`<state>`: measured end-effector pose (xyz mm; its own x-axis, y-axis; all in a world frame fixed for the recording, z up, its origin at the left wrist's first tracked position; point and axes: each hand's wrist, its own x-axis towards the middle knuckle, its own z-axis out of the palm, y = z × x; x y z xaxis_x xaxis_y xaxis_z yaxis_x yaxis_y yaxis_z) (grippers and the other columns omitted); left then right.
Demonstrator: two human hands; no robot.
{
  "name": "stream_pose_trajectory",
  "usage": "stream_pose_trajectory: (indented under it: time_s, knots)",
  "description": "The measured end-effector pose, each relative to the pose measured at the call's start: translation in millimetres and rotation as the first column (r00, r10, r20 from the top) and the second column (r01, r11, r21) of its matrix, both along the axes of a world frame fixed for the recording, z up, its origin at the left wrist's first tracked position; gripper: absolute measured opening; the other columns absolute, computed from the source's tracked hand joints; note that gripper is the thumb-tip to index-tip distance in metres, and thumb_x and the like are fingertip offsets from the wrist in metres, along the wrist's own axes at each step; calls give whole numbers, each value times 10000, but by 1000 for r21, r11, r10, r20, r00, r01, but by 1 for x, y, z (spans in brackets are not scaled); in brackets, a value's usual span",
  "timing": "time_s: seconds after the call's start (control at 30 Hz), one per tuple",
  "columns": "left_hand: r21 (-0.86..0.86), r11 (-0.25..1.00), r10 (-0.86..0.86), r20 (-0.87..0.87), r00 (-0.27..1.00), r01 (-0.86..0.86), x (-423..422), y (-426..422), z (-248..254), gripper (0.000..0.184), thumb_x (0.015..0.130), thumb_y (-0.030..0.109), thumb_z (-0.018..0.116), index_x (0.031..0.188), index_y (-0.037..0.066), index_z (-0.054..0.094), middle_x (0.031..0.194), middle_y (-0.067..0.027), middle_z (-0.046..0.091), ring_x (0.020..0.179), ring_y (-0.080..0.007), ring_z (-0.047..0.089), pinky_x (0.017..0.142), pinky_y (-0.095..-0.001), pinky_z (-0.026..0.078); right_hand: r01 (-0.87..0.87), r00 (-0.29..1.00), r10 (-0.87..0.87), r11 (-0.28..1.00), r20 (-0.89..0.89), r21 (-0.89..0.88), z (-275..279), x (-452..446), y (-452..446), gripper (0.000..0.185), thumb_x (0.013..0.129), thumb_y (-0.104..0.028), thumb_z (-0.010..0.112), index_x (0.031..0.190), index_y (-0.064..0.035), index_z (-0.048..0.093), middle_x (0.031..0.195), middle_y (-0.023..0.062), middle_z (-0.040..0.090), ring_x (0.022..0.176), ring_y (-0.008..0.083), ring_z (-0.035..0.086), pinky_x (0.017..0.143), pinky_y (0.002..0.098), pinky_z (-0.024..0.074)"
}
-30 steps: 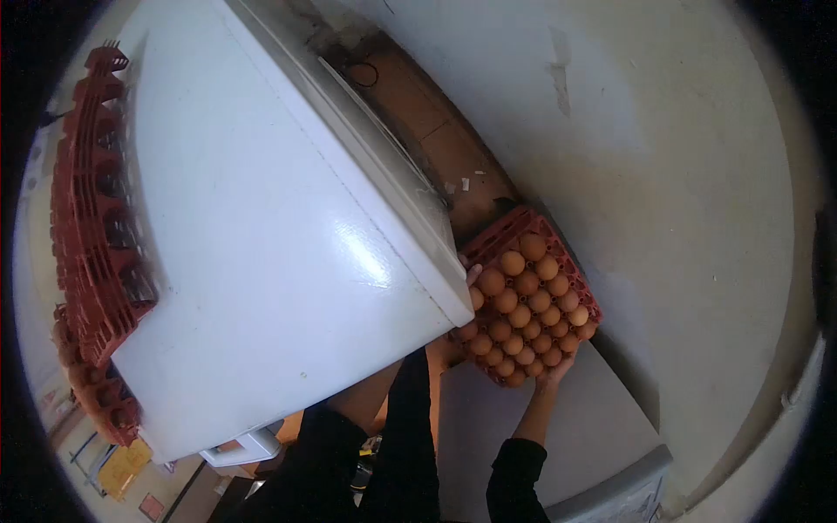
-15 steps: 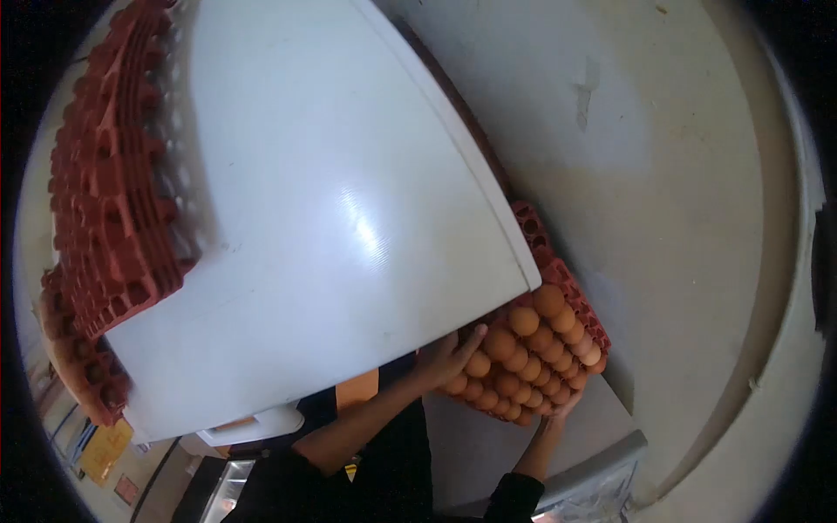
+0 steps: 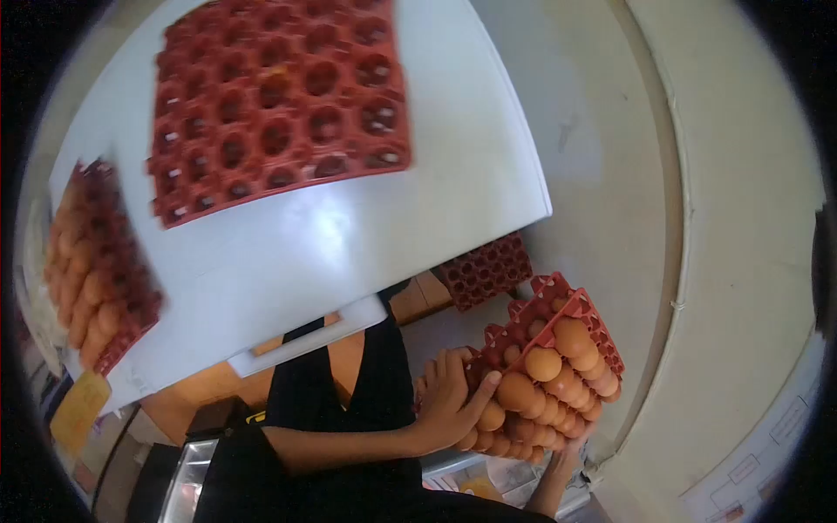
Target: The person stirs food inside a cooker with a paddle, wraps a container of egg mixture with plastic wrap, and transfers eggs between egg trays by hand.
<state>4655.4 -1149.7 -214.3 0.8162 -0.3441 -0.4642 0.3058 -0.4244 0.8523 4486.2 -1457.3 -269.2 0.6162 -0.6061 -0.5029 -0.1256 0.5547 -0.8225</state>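
A red egg tray [image 3: 568, 307] filled with brown eggs [image 3: 542, 410] is in both my hands, at the lower right of the head view. It is tilted, with eggs showing on the near face. My left hand [image 3: 449, 397] grips its left side, thumb over the edge beside the eggs. My right hand [image 3: 571, 446] is wrapped round the lower right corner; its fingers are mostly hidden behind the tray. Another red egg tray [image 3: 488, 270] with bare cups lies low behind the held one, beyond the edge of the white surface.
A large white surface [image 3: 471, 166] with a white handle [image 3: 314, 336] fills the upper left. On it lie a bare red egg tray [image 3: 277, 103] and, at the far left, a tray partly filled with eggs [image 3: 83, 288]. A wall [image 3: 741, 261] stands close on the right.
The egg tray in my hands has come down and slightly right, away from the white surface's edge. My view has turned, so the trays on that surface show more fully.
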Motion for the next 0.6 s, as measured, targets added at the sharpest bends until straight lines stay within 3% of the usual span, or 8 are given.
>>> stream_pose_trajectory:
  time_s: [0.07, 0.23, 0.33, 0.37, 0.43, 0.5, 0.57, 0.6]
  knots:
    - [-12, 1000, -10, -47, 999, 9, -1, -2, -11, 472, 927, 465, 462, 1138, 44, 420, 1051, -148, 427, 1015, -298, 423, 847, -448, 317, -21, 1000, 20, 1000, -5, -17, 4, 13, 7, 489, 970, -382, 372, 1292, -19, 432, 1285, 116, 498, 1160, 254, 511, 972, 409, 455]
    - [-60, 985, 160, 6, 987, -160, -2, -15, -62, 576, 908, 556, 438, 1120, 21, 425, 1083, -166, 447, 1003, -352, 439, 878, -498, 319, -165, 986, 164, 986, -5, -37, 16, 72, 19, 487, 968, -381, 379, 1293, -22, 433, 1285, 115, 498, 1160, 255, 511, 971, 409, 456]
    - [-106, 977, 173, -94, 980, -183, -11, -22, -64, 570, 904, 574, 432, 1095, 38, 435, 1095, -156, 442, 1030, -338, 442, 891, -496, 321, -256, 967, 256, 966, 9, -37, 35, 95, 21, 485, 967, -380, 383, 1293, -24, 434, 1285, 115, 499, 1160, 255, 511, 971, 408, 456]
    - [-81, 973, 212, -36, 977, -214, 9, -33, -42, 570, 904, 574, 432, 1095, 38, 435, 1095, -156, 442, 1030, -338, 442, 891, -496, 321, -283, 958, 283, 959, 44, -16, 46, 105, 8, 485, 967, -379, 384, 1293, -24, 434, 1285, 115, 499, 1160, 255, 512, 971, 408, 457]
    - [-130, 957, 238, -149, 960, -257, -24, -21, -42, 575, 895, 595, 431, 1080, 51, 420, 1113, -138, 429, 1041, -317, 436, 901, -489, 310, -337, 940, 337, 941, 57, -21, 64, 104, 15, 484, 966, -379, 387, 1293, -26, 435, 1285, 114, 499, 1161, 256, 512, 971, 408, 457]
    - [-166, 922, 335, -103, 936, -349, -48, -23, -31, 579, 888, 610, 432, 1062, 58, 422, 1122, -132, 424, 1048, -310, 428, 910, -481, 298, -401, 912, 399, 916, 88, -2, 91, 111, 17, 483, 965, -378, 390, 1294, -27, 435, 1286, 114, 500, 1161, 256, 512, 971, 408, 457]
    - [-57, 879, 460, -154, 874, -473, -78, -13, 4, 526, 920, 507, 479, 1044, -4, 450, 1017, -156, 500, 969, -253, 495, 865, -374, 389, -477, 874, 472, 879, 118, 19, 131, 109, 31, 482, 964, -377, 392, 1294, -28, 436, 1286, 114, 500, 1161, 257, 512, 971, 407, 457]
    - [-131, 803, 578, -74, 813, -582, 16, 24, 46, 550, 925, 524, 458, 1049, -12, 448, 1024, -154, 492, 983, -241, 484, 881, -369, 387, -561, 816, 552, 828, 171, 0, 160, 164, 54, 482, 964, -377, 394, 1294, -29, 436, 1286, 114, 500, 1161, 257, 512, 971, 407, 458]
